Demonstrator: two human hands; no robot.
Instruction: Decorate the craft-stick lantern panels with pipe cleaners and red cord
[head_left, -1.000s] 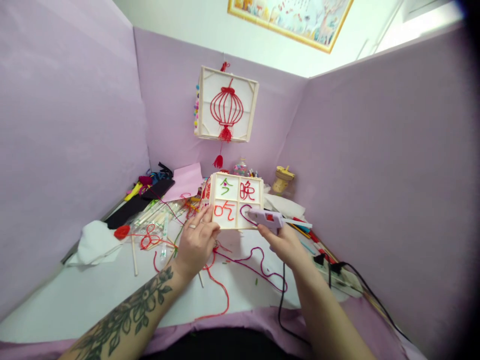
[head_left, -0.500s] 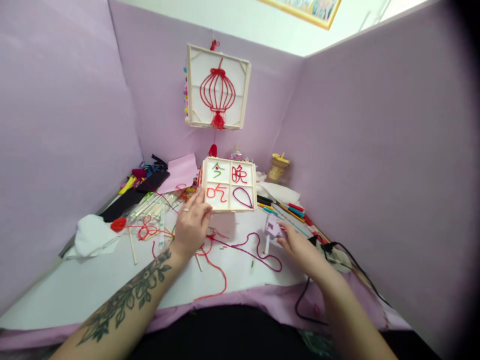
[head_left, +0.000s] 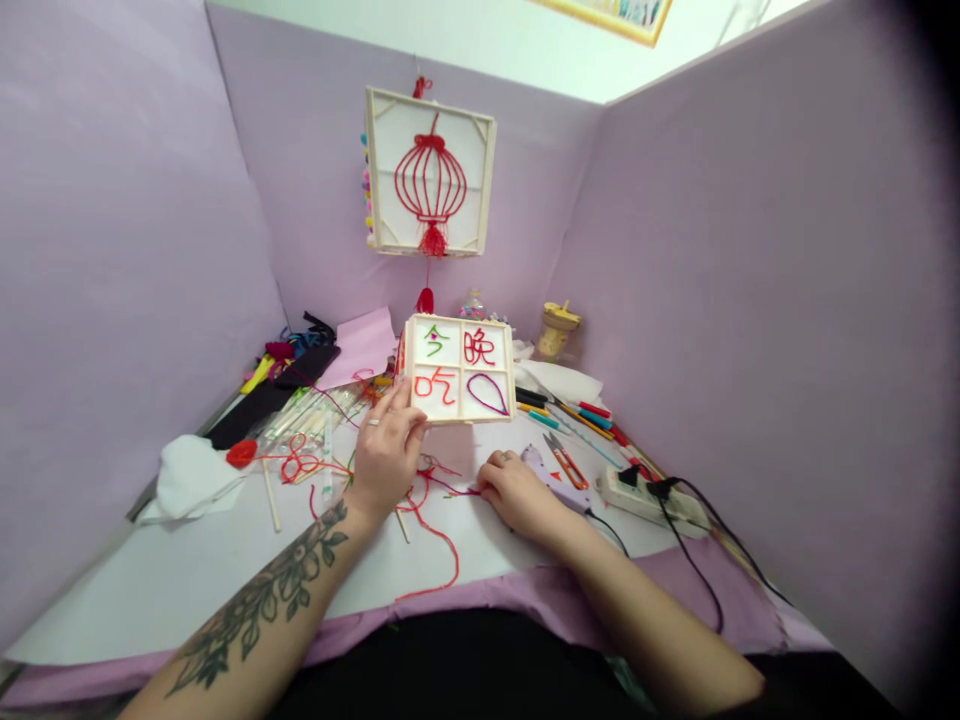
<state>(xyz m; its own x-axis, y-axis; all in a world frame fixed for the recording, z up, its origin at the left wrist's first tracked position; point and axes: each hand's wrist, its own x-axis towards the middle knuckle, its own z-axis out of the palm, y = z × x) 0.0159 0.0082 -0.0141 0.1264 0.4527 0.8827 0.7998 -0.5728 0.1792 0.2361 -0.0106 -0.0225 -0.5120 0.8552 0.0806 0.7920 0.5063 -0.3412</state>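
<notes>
My left hand (head_left: pixel 386 445) grips the lower left corner of a wooden-framed box lantern (head_left: pixel 461 368), its front panel tilted toward me. Thin strips split that panel into quarters with green, red and orange yarn characters; a purple yarn loop fills the lower right one. On the white tabletop, my right hand (head_left: pixel 517 490) has its fingers bent down and closed on the purple yarn (head_left: pixel 466 491), most of which it covers. Just right of that hand lies a lilac glue gun (head_left: pixel 570 494), its body partly hidden, with orange-handled thread snips (head_left: pixel 568 462) beside it.
A larger box lantern (head_left: pixel 431 175) hangs at the back. A power strip (head_left: pixel 652 500) with black cords lies at right, near several markers (head_left: pixel 600 418). Red yarn (head_left: pixel 454 560), sticks (head_left: pixel 271 497) and white cloth (head_left: pixel 195 480) spread across the left. Lilac walls enclose the table.
My right hand let go of the glue gun, which now lies on the table, and moved left to the purple yarn. The left hand still holds the box lantern in place.
</notes>
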